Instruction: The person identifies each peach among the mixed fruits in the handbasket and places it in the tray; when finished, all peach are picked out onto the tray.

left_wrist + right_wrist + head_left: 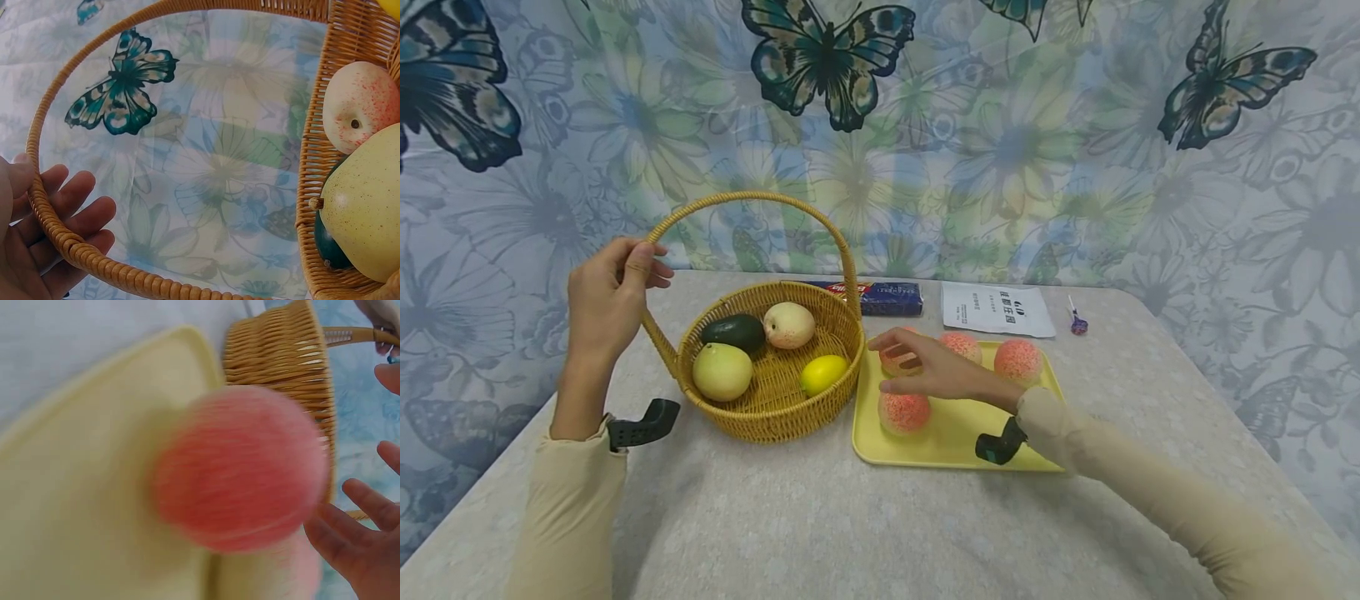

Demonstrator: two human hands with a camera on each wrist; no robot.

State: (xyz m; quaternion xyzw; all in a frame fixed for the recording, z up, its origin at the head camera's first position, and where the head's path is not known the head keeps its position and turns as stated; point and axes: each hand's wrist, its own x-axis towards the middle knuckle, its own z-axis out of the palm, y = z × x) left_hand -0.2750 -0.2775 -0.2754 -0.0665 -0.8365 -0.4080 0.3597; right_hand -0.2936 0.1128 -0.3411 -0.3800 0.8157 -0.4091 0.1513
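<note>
My left hand [622,279] grips the left side of the handle [752,198] of a woven basket [775,408]; in the left wrist view its fingers [65,203] lie behind the handle [106,267]. The basket holds an avocado [733,332], a pale speckled fruit [789,324], a pear [722,372] and a lemon [823,373]. My right hand [917,367] hovers open, fingers spread, over a pink peach [897,360] on the yellow tray [955,446]. Three more peaches lie on the tray [904,412] [961,343] [1018,360]. The right wrist view shows a blurred peach [240,469] beside my fingers [350,540].
Behind the tray lie a dark blue packet [880,297], a white printed sachet [996,310] and a small purple lollipop [1077,321]. A butterfly-print curtain hangs right behind the table. The basket touches the tray's left edge.
</note>
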